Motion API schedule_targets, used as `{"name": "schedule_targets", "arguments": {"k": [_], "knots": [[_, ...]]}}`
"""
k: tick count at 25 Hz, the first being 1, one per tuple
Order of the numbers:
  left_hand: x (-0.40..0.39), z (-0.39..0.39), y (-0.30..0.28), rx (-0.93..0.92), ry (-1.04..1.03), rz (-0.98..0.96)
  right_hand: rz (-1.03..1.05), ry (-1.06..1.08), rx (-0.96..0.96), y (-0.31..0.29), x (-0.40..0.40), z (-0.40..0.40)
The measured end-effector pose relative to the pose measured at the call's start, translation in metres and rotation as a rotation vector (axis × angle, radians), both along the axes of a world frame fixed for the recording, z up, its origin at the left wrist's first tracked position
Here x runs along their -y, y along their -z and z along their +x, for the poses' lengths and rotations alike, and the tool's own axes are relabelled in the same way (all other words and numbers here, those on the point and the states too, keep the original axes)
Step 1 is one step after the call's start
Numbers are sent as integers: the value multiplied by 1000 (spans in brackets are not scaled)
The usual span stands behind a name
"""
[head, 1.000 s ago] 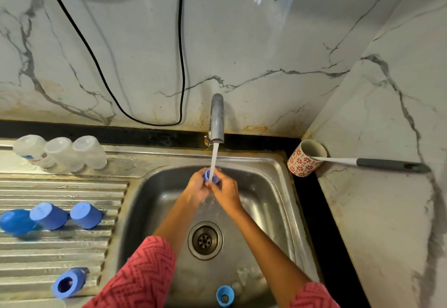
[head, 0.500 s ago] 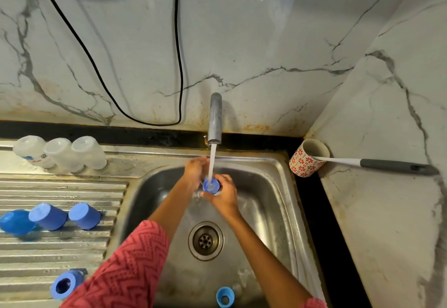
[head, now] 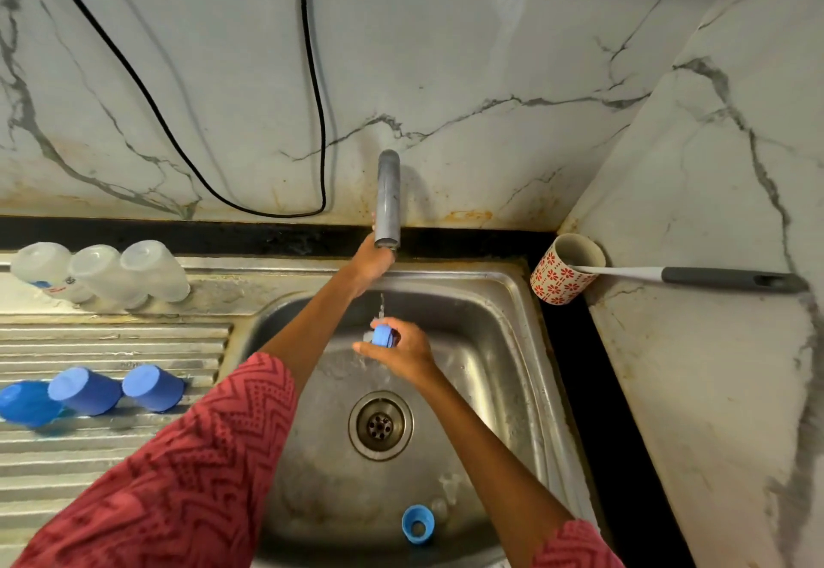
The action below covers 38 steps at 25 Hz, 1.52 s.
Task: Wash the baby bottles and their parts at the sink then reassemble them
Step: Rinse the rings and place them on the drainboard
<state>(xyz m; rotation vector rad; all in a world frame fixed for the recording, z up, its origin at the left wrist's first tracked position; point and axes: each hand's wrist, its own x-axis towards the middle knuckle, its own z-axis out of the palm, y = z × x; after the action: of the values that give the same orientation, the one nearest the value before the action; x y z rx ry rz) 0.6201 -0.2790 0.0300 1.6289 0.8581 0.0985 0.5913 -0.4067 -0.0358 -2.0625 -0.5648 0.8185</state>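
Right hand: the right hand (head: 403, 355), centre of the frame over the sink basin (head: 481, 344), has its fingers curled round a small blue bottle collar (head: 383, 336), tipped on its side with water running off it.
Left hand: the left hand (head: 370, 262) reaches up to the base of the grey tap spout (head: 387, 197); its fingers are hidden behind the spout, so their state cannot be told.
Water: only a thin broken trickle (head: 381, 302) falls from the spout toward the collar.
Other parts: a second blue collar (head: 418, 524) lies on the basin floor, lower centre; three clear bottles (head: 100, 272) lie at upper left, and three blue caps (head: 91, 390) on the ridged drainboard (head: 111, 335) below them.
Bystander items: a patterned cup (head: 562, 273) holding a long-handled brush (head: 695, 277) leans at right.
Risk, slip: the wet collar is held one-handed; a loosened grip would likely drop it toward the open drain (head: 380, 424).
Risk, rinse: with the flow so weak, soap may remain.
Risk, overlooked part: the collar in the basin could be forgotten.
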Motion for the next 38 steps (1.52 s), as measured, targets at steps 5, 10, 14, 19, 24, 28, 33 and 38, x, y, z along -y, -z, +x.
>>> {"name": "schedule_targets", "arguments": {"k": [5, 10, 14, 19, 24, 28, 33, 38], "knots": [[3, -53, 32, -157, 164, 271, -176, -131, 439, -28, 20, -19], [44, -161, 80, -314, 356, 453, -806, -683, 419, 11, 54, -66], [53, -223, 68, -169, 272, 406, -683, -522, 421, 1, 45, -96], [-3, -329, 45, 102, -168, 432, -210, -540, 460, -50, -31, -156], [-69, -436, 42, -30, -410, 528, -23, -773, 545, -61, -101, -249], [-88, -475, 39, -6, -465, 556, -2, -913, 724, -48, -129, -294], [-89, -491, 50, -19, -420, 570, -213, -992, 857, -30, -138, -306], [-87, -474, 54, -3, -361, 565, -89, -885, 753, -31, -129, -296]]}}
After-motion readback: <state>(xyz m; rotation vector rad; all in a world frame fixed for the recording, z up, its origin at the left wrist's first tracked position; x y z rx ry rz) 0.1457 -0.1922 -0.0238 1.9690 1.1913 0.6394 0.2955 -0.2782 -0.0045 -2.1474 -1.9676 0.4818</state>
